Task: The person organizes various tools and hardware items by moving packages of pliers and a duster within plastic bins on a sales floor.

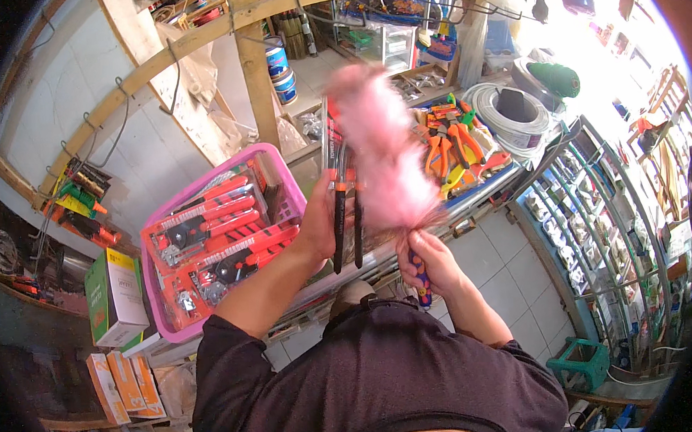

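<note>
In my left hand is a long-handled pair of pincers with black grips, red joints and a card at its upper end, held upright. The fingers wrap round it just below the red part. My right hand grips the dark patterned handle of a pink fluffy duster. Motion smears the duster, and its fluffy head overlaps the right side of the pincers' upper end. Whether the two touch I cannot tell. Left of my left forearm stands a pink basket of red carded tools.
A tray of orange-handled pliers lies beyond my right hand, with a coil of white cable beside it. Green-and-white boxes stand left of the basket. A glass display case and a green stool are at right.
</note>
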A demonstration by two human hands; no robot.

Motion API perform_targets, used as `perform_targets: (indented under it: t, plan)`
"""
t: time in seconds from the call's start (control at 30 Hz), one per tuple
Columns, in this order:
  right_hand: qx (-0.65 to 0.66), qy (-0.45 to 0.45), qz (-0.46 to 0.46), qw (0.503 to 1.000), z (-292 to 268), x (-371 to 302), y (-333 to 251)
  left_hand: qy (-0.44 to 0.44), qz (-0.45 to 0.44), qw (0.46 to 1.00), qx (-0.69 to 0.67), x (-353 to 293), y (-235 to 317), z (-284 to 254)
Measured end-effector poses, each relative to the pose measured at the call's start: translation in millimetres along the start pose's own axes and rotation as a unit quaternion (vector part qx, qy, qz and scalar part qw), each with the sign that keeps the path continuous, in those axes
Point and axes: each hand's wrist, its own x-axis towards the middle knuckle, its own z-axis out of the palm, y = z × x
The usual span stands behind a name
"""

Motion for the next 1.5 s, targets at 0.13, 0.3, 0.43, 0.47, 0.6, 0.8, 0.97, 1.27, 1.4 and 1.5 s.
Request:
perform_targets:
  t: [0.13, 0.3, 0.43, 0.47, 0.6, 0.8, 0.97, 1.27, 1.4, 1.5]
  plan:
    - [-0.008, -0.004, 0.011, 1.000, 0, 2, -9, -0.022, 0.004, 1.000, 0.018, 22, -13, -11]
    - [-0.027, -0.038, 0.065, 0.997, -8, 7, -3, 0.007, 0.018, 1.000, -0.025, 34, -31, -36]
    - [0.026, 0.088, 0.031, 0.995, -2, 8, 10, -0.105, -0.044, 0.992, -0.056, 30, -20, -35]
    - [0.049, 0.103, 0.037, 0.993, 0, 10, 9, -0.048, -0.019, 0.997, -0.060, 30, -23, -31]
    - [-0.139, -0.099, 0.039, 0.985, -24, 2, 20, -0.040, 0.123, 0.992, 0.013, 25, -29, -31]
    - [-0.023, 0.066, 0.031, 0.997, 1, 1, 23, 0.017, -0.032, 0.998, -0.058, 22, -20, -29]
    - [-0.005, 0.093, -0.017, 0.996, -19, -3, 36, -0.033, -0.011, 0.992, -0.124, 10, -10, -18]
    - [-0.034, 0.084, 0.075, 0.993, -8, -18, 62, -0.165, -0.047, 0.958, -0.230, 32, -23, -59]
    - [-0.201, -0.011, 0.099, 0.974, -6, -33, 63, -0.098, -0.025, 0.980, -0.169, 31, -28, -56]
    - [-0.039, 0.083, 0.088, 0.992, -22, -34, 75, -0.194, -0.023, 0.952, -0.235, 36, -25, -69]
